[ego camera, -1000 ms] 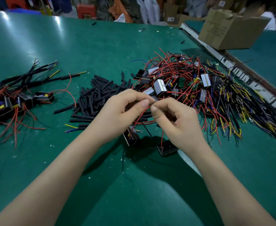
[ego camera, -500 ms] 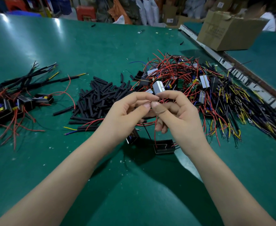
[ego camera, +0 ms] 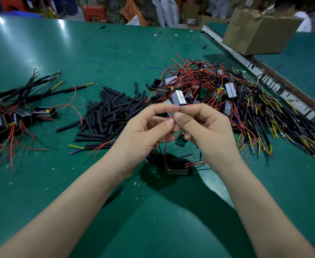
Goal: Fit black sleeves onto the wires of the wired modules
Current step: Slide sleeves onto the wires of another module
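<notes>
Both hands [ego camera: 173, 127] raised higher; module [ego camera: 176, 166] now dangling lower

Hidden behind curled fingers, cut off at edges.
Pinched red wire [ego camera: 168, 117] mostly covered between left hand [ego camera: 143, 133] and right hand [ego camera: 206, 131]; sleeve there indiscernible.

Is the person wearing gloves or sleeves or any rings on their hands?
No. The left hand and right hand are bare, with no gloves or rings showing. Both forearms are bare too: no sleeves, watch or bracelet in view. The nails that show are short and plain.
</notes>
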`<action>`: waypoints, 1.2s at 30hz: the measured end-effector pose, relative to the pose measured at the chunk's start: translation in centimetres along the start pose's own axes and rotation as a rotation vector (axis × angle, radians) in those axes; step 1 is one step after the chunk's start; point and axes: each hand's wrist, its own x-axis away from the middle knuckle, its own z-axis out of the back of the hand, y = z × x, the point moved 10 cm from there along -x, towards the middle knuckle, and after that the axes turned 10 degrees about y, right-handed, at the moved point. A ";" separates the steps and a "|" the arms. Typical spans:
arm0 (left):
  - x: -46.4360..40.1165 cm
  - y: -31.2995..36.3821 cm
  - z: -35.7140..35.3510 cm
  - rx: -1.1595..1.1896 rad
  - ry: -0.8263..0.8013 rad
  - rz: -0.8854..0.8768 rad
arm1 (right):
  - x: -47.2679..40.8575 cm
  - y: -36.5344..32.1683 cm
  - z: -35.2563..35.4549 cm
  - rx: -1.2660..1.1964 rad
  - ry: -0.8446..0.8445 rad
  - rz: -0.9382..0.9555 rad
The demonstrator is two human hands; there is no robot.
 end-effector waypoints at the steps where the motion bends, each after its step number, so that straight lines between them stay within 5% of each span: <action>1: 0.0 -0.1 0.1 0.013 0.022 0.016 | 0.0 0.0 0.1 0.007 0.011 0.006; 7: 0.2 -1.2 0.3 -0.121 0.050 0.124 | 0.0 -0.4 0.5 0.130 0.043 0.068; 12: 0.4 1.1 1.0 -0.339 0.128 -0.122 | 0.0 -0.1 1.1 0.272 0.096 0.085; 16: 1.1 3.3 0.8 -0.734 0.204 -0.418 | -0.1 1.3 0.7 0.331 0.050 -0.020; 22: 0.0 1.2 1.5 -0.374 0.149 -0.081 | -0.2 2.1 -0.1 0.154 -0.098 -0.197; 36: -0.1 -0.7 1.2 -0.180 0.074 0.155 | 0.0 -2.6 0.6 0.309 -0.129 0.376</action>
